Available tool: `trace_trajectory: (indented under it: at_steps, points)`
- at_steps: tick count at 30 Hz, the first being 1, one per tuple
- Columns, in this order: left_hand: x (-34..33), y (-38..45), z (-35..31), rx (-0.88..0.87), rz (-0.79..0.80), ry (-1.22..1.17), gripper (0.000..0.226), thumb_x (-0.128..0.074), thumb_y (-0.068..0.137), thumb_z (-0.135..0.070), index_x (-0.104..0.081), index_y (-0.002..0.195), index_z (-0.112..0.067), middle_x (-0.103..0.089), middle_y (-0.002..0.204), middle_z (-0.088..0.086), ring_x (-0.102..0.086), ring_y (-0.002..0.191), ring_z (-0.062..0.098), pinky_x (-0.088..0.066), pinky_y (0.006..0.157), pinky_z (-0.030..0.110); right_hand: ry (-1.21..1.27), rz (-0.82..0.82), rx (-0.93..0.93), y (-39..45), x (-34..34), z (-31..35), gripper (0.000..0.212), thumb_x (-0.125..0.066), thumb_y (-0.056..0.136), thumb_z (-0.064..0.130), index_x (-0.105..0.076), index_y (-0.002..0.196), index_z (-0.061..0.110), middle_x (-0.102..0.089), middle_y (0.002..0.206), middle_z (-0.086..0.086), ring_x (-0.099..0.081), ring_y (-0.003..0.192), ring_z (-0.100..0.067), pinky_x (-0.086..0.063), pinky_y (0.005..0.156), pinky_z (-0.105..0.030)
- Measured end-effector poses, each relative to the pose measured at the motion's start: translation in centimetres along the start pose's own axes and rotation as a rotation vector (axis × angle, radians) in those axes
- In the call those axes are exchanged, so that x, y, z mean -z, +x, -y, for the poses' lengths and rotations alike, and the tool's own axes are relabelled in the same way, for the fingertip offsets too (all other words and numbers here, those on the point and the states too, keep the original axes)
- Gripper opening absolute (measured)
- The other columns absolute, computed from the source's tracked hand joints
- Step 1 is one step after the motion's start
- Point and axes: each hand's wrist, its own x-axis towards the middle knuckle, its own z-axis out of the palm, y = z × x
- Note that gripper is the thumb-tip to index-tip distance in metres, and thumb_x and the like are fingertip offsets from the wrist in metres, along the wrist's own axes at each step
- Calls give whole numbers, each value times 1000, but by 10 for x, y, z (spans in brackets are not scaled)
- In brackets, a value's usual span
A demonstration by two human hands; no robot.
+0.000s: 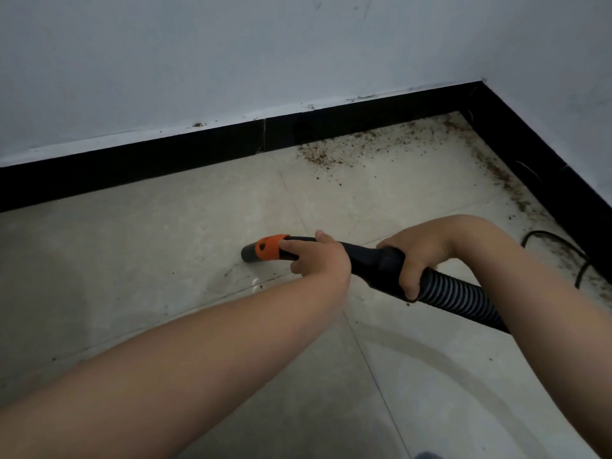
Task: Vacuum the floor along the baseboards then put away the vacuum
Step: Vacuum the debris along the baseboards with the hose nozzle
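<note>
Gripping the ribbed black hose point(460, 298) at its cuff, the right hand point(417, 256) curled round it; the left hand point(323, 256) grasped the black tube just behind the orange collar point(270, 248). The grey nozzle point(249, 254) lay low over the pale tiled floor point(132, 260), short of the black baseboard point(132, 167). No writing showed. Brown crumbs point(331, 154) littered the far corner; a black cord point(559, 246) lay right.

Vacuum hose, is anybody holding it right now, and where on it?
Yes, both hands. The left hand grips the black wand just behind its orange collar; the right hand grips the cuff where the ribbed hose begins.
</note>
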Motion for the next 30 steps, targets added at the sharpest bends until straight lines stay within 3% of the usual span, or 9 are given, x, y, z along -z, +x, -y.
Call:
trace_trajectory:
  at_steps: [3,6,12,17,23,27,30]
  points:
    - [4,6,4,22,-36,-86,66,-34,99,-35,4,149,-13,-24,148,18,-36,130,33,-28,106,38,-36,8,3,3,-1,6,55,-68,49,9,-56,102,8,-61,90,-10,-64,79,-23,-53,61,-29]
    - [25,17,8,77,-117,-217,65,-35,98,-36,-7,149,-8,-30,146,18,-39,127,33,-28,105,37,-90,43,57,16,-6,26,49,-70,50,11,-58,97,10,-62,87,-9,-63,80,-25,-51,66,-31]
    - [81,32,13,-76,-242,-7,63,-31,101,-26,7,149,-11,-24,148,22,-38,128,36,-30,104,38,-178,75,157,52,-25,77,38,-72,49,16,-59,85,15,-63,86,-8,-63,81,-25,-52,76,-41]
    - [100,45,9,-119,-278,31,63,-31,101,-26,7,148,-10,-26,147,23,-39,127,36,-31,102,37,-174,51,180,64,-28,95,25,-73,72,4,-56,88,13,-60,84,-5,-60,73,-19,-50,63,-28]
    - [77,54,-7,-260,-121,167,65,-29,101,-25,14,147,-12,-33,144,20,-42,124,33,-35,99,36,-186,-158,158,47,-22,76,40,-77,70,19,-49,98,14,-56,86,1,-60,84,-20,-52,72,-34]
    - [44,59,-21,-332,82,221,65,-30,101,-27,15,147,-16,-39,140,18,-48,121,33,-40,101,35,-184,-299,93,28,-14,48,45,-76,71,32,-41,96,18,-49,85,6,-52,73,-9,-46,62,-25]
    - [15,59,-29,-339,224,179,67,-37,99,-27,8,149,-23,-40,140,15,-51,117,34,-45,99,45,-169,-364,46,16,-7,26,47,-75,72,37,-36,91,21,-46,84,7,-47,70,-5,-41,56,-20]
